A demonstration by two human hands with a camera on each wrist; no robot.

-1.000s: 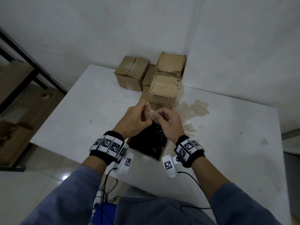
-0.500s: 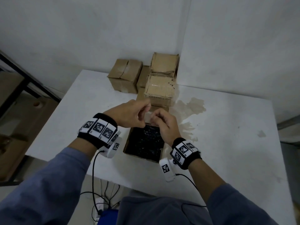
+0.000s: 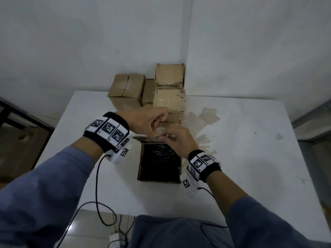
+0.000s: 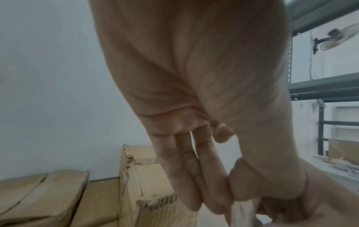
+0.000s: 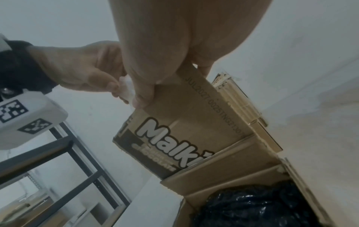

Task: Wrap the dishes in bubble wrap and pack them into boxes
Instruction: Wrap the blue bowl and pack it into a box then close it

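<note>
An open cardboard box (image 3: 140, 169) stands at the table's near edge with a bundle in black bubble wrap (image 3: 161, 158) inside. Its far flap (image 5: 184, 122), printed with white letters, stands up. My left hand (image 3: 157, 135) pinches a small pale strip (image 5: 126, 90) between thumb and fingers, just above the flap's top edge. My right hand (image 3: 166, 136) grips that top edge, its thumb (image 5: 143, 98) in front beside the strip and fingers behind. What the strip is made of I cannot tell.
Several closed cardboard boxes (image 3: 129, 90) are stacked at the back against the wall corner, right behind the open box. A brown stain (image 3: 202, 119) marks the white table (image 3: 250, 149). A dark metal rack (image 5: 64, 153) stands to the left. Cables hang off the near edge.
Both hands have come down and forward from above the box to its far flap, still holding the pale strip. My left forearm has swung out to the left.
</note>
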